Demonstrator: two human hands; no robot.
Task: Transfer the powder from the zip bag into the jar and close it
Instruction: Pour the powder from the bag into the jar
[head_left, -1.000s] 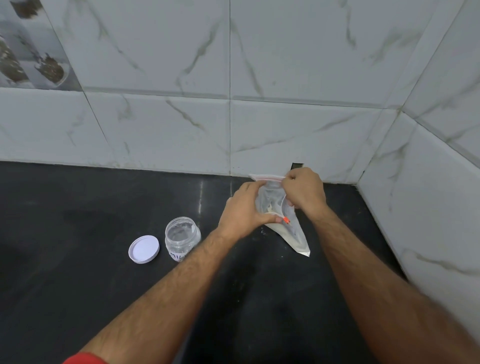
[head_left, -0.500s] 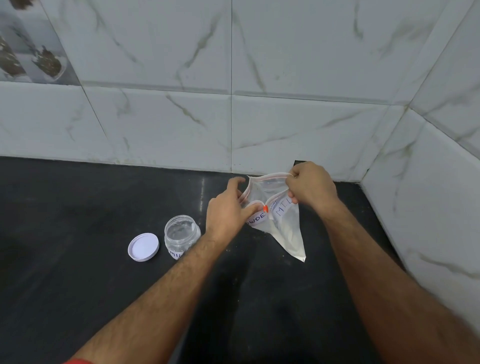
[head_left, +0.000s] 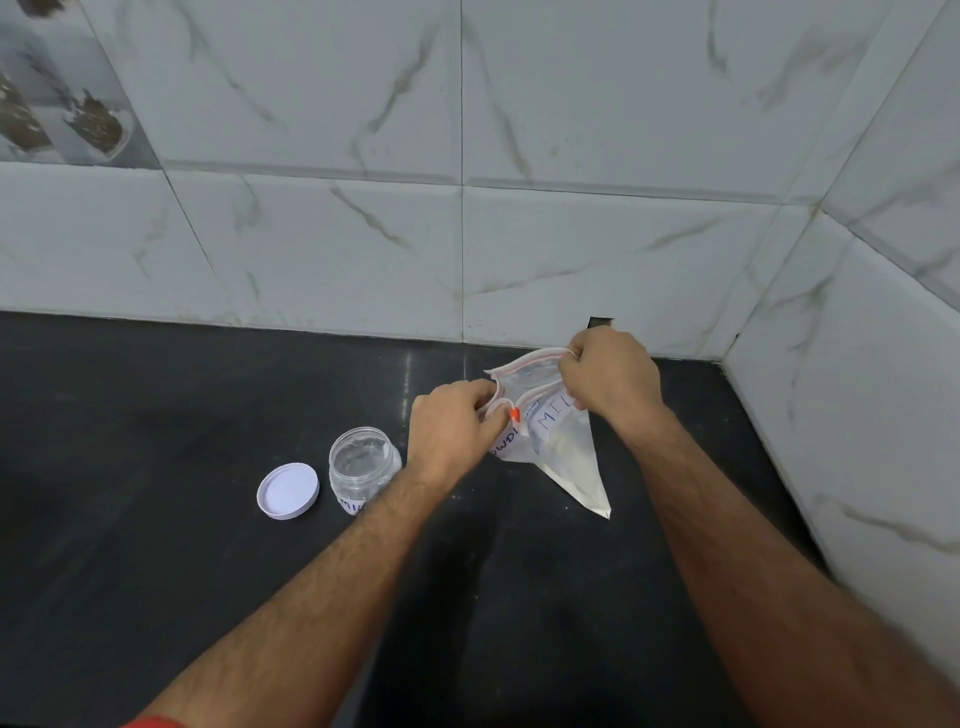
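Both hands, left hand (head_left: 452, 426) and right hand (head_left: 610, 374), pinch the zip bag (head_left: 566, 447) mouth apart with curled fingers, at two o'clock from the open, empty jar (head_left: 363, 467). Lid (head_left: 287, 491) lies at nine o'clock on the bench (head_left: 156, 571). Pouring and closing remain.

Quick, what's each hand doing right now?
Left hand: pinching the near lip of the zip bag.
Right hand: pinching the bag's far lip.

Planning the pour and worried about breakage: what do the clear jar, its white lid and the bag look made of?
Clear round jar: probably glossy plastic, thin see-through wall; glass is possible. White round lid: matte plastic, moulded rim. Clear zip bag: thin flexible plastic film, creased and sagging between both hands.
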